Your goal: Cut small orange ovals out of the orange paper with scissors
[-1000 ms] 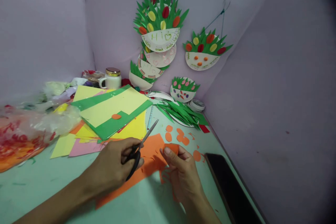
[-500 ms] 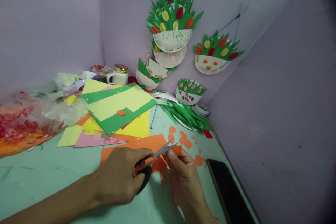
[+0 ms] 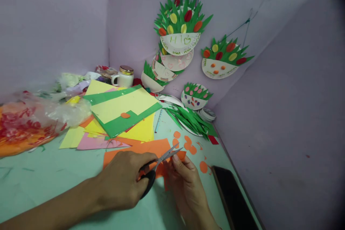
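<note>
My left hand (image 3: 124, 179) is closed around the black handles of a pair of scissors (image 3: 163, 157). Their blades are apart and point up and right, reaching the piece of orange paper (image 3: 181, 156) that my right hand (image 3: 188, 183) pinches between thumb and fingers. Part of that piece is hidden by the fingers. Under and behind both hands lies a larger orange sheet (image 3: 151, 146) with a cut edge. Several orange paper rounds (image 3: 192, 150) are scattered just beyond my right hand, with thin offcuts among them.
A dark phone (image 3: 231, 194) lies at right by the wall. Coloured sheets in a green stack (image 3: 113, 125), plastic bags (image 3: 29, 122) and a lidded white mug (image 3: 125, 77) stand at the back left. Green paper strips (image 3: 188, 120) lie behind; paper-plate crafts (image 3: 180, 41) hang on the wall.
The view has shifted slightly, so the wall crafts sit a little lower and further right. Fingers of my right hand have moved slightly around the orange paper; the scissors stay nearly where they were.
</note>
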Available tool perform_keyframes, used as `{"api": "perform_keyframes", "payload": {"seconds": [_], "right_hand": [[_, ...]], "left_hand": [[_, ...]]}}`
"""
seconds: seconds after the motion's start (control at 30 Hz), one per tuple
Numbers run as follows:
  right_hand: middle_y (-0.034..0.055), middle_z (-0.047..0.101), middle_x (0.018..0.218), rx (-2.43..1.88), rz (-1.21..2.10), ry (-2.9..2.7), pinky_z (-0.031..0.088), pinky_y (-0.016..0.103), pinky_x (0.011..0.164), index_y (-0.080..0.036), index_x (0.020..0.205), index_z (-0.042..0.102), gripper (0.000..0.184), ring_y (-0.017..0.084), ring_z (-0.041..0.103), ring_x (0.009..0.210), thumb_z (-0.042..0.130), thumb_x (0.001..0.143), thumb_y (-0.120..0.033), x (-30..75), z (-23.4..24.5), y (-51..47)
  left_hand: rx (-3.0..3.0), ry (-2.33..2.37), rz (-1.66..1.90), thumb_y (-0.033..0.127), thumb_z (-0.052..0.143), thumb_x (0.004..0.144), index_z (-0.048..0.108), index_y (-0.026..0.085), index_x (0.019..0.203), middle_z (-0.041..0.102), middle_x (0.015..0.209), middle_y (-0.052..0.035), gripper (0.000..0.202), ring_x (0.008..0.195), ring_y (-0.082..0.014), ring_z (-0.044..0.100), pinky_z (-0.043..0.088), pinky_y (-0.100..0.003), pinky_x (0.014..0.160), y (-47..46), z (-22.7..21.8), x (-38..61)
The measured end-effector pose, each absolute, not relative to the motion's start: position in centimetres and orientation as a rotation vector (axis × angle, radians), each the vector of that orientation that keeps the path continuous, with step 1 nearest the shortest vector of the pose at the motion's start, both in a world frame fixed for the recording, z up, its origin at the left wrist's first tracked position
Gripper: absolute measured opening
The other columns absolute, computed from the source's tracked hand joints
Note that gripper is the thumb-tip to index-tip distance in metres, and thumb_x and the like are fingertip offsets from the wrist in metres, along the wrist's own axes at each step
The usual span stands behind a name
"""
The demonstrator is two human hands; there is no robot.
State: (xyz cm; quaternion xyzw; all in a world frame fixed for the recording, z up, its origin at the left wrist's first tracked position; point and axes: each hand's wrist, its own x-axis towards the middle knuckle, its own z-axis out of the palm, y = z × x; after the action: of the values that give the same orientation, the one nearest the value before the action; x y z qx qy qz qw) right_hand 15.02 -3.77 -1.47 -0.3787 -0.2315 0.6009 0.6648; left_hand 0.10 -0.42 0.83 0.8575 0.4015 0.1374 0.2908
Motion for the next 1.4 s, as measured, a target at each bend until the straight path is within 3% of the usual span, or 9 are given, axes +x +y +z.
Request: {"api": "perform_keyframes", "payload": {"seconds": [0.33,0.5,0.97,1.23,1.4], "right_hand": [[0.0031,0.070,0.072,-0.915,1.350,-0.565,0.047,0.028,0.061,-0.018,0.075,0.070,0.016,0.017,0.061,0.066,0.074,0.064,-0.030,15.15,-1.79,-3.84],[0.0024,0.071,0.075,-0.891,1.359,-0.531,0.047,0.027,0.068,-0.019,0.075,0.071,0.014,0.016,0.063,0.069,0.074,0.063,-0.026,15.04,-1.66,-3.83],[0.0029,0.072,0.076,-0.896,1.357,-0.548,0.047,0.028,0.069,-0.019,0.077,0.071,0.015,0.018,0.064,0.073,0.073,0.064,-0.026,15.11,-1.71,-3.78],[0.0017,0.072,0.073,-0.920,1.345,-0.507,0.047,0.027,0.070,-0.019,0.072,0.071,0.015,0.015,0.063,0.069,0.076,0.060,-0.026,14.93,-1.58,-3.78],[0.0007,0.070,0.069,-0.937,1.335,-0.473,0.047,0.026,0.064,-0.017,0.069,0.068,0.017,0.013,0.061,0.063,0.078,0.058,-0.027,15.11,-1.79,-3.77]], "left_hand": [[2.290,1.070,0.368,0.021,0.039,0.071,0.047,0.021,0.073,0.052,0.061,0.0025,0.008,0.054,-0.0127,0.040,0.027,-0.023,0.053,-0.36,0.82,0.01],[2.293,1.084,0.357,0.020,0.040,0.070,0.045,0.021,0.069,0.050,0.058,0.0032,0.005,0.052,-0.0120,0.039,0.025,-0.023,0.051,-0.34,0.92,0.04],[2.281,1.080,0.359,0.020,0.040,0.069,0.044,0.021,0.068,0.049,0.058,0.0039,0.004,0.052,-0.0118,0.037,0.022,-0.024,0.051,-0.36,0.99,0.01],[2.277,1.053,0.350,0.017,0.040,0.068,0.039,0.021,0.065,0.046,0.055,0.0052,0.005,0.052,-0.0108,0.038,0.023,-0.023,0.051,-0.08,0.77,-0.29],[2.188,0.995,0.381,0.016,0.042,0.068,0.045,0.020,0.066,0.046,0.057,0.0058,0.006,0.054,-0.0096,0.039,0.026,-0.022,0.051,0.15,0.20,-0.54]]}}
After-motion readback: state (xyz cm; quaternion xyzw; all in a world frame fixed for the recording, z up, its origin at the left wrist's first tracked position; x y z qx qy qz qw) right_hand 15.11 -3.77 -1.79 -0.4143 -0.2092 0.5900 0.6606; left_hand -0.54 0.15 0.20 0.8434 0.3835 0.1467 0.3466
